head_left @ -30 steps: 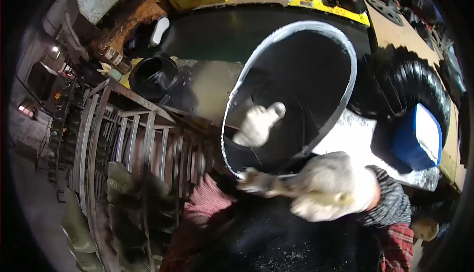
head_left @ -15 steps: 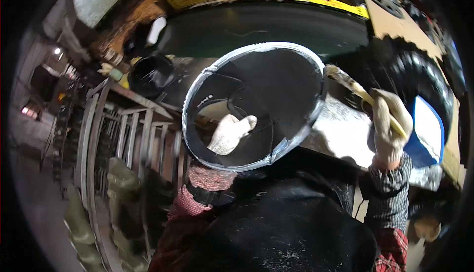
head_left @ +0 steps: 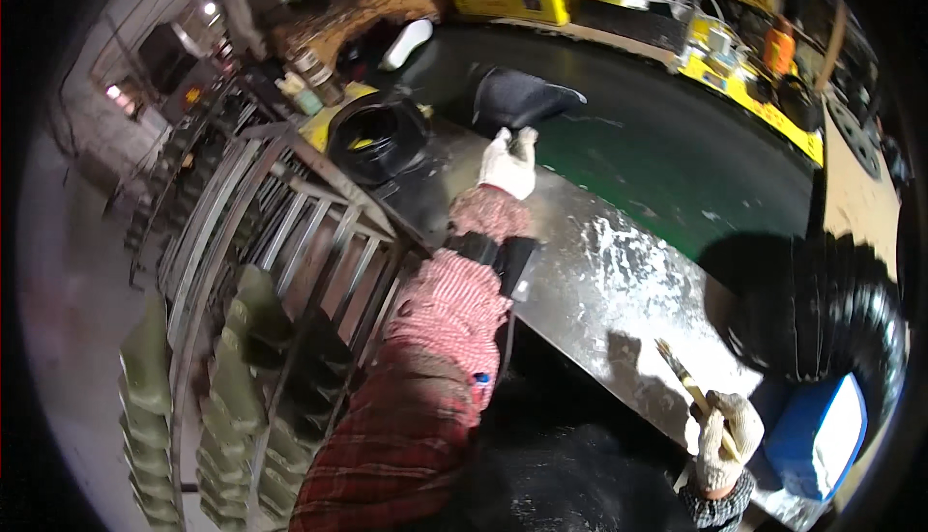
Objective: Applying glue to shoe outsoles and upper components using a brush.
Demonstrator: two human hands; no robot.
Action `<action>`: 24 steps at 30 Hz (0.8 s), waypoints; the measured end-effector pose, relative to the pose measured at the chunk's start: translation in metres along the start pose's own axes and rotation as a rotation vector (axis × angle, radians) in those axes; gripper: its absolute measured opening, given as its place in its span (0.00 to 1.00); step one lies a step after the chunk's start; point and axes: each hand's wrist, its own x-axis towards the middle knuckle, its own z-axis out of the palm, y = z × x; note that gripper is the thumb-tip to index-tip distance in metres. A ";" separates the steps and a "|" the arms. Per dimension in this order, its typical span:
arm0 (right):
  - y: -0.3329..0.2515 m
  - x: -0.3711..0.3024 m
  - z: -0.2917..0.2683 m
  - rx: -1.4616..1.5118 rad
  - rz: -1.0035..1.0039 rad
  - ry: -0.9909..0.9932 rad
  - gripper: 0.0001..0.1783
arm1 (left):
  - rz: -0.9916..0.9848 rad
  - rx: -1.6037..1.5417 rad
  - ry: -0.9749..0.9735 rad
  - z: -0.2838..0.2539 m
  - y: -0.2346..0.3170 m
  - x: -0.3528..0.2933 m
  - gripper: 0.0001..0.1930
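My right hand [head_left: 727, 435], in a pale knitted glove, is closed around a paintbrush [head_left: 691, 382] at the lower right. Its dark, whitish-smeared bristles point up and left over the metal worktop [head_left: 570, 271]. My left hand [head_left: 509, 163], gloved too, reaches far forward with thumb and finger raised and a gap between them. Just beyond its fingertips a black, curved, flexible-looking piece [head_left: 522, 97] lies on the dark green surface [head_left: 667, 165]. Whether the fingertips touch that piece I cannot tell. White smears cover the worktop between my hands.
A blue container with white inside [head_left: 817, 440] stands right of my right hand, by a ribbed black roll [head_left: 822, 319]. At left is a metal rack [head_left: 290, 232] with stacked olive shapes [head_left: 237, 368]. Beyond it sit a black bowl-like thing [head_left: 377, 136] and a white shoe-shaped piece [head_left: 407, 44].
The large black piece with the white-smeared rim has left my left hand's grasp in front of me. That hand has stretched forward. My right hand has lowered with the brush. The view has turned.
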 end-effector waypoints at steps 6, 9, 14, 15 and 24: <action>0.021 -0.016 0.008 0.239 0.236 0.093 0.14 | 0.085 0.385 0.064 0.077 -0.008 -0.132 0.14; -0.004 -0.004 0.021 0.279 0.120 -0.027 0.14 | 0.149 0.574 0.100 0.004 0.003 -0.217 0.18; -0.034 0.001 0.034 0.213 0.027 -0.149 0.11 | -0.164 0.668 0.646 -0.227 -0.001 -0.411 0.22; -0.049 0.001 0.031 0.198 0.035 -0.185 0.12 | -0.298 0.685 0.802 -0.268 -0.005 -0.451 0.25; -0.077 0.002 0.067 0.106 0.027 -0.203 0.16 | -0.535 0.775 1.241 -0.414 -0.053 -0.602 0.22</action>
